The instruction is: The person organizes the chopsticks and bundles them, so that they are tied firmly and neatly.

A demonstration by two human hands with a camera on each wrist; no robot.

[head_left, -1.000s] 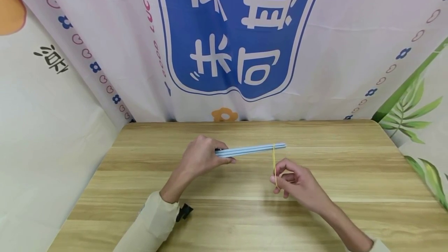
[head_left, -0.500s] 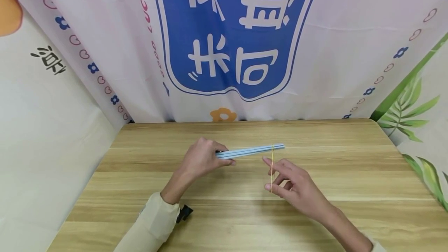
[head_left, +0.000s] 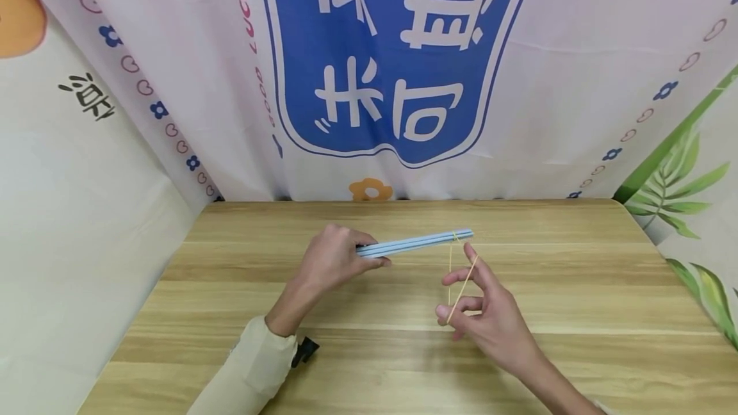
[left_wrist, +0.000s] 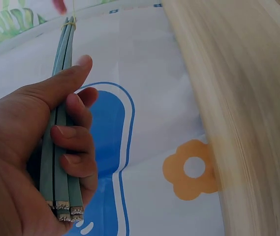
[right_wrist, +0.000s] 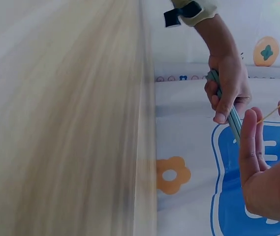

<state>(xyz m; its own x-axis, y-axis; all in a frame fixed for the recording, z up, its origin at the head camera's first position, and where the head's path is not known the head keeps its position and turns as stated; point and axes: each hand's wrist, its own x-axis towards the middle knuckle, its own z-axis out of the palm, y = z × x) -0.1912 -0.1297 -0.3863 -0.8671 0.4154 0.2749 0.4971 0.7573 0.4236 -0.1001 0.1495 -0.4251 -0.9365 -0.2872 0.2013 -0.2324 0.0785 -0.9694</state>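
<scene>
My left hand [head_left: 334, 253] grips a bundle of light blue chopsticks [head_left: 412, 244] near one end, above the table. The left wrist view has the thumb and curled fingers around the chopsticks [left_wrist: 46, 174], whose silvery ends stick out below the palm. Around the far end of the bundle runs a thin yellow rubber band [head_left: 463, 289]. My right hand [head_left: 500, 322], just below that end, stretches the loose loop between its spread thumb and raised index finger. In the right wrist view the band [right_wrist: 270, 114] spans from finger to thumb.
A wood-grain table [head_left: 369, 364] lies under both hands. Behind it hangs a white curtain [head_left: 519, 114] with a blue printed panel and flowers. A black clip-like piece [head_left: 305, 351] shows beside the left sleeve [head_left: 254, 354].
My right hand's index finger has moved up and away from the thumb, spreading the rubber band into a wider, slanted loop. The left hand keeps its hold; the chopsticks' far end has risen slightly.
</scene>
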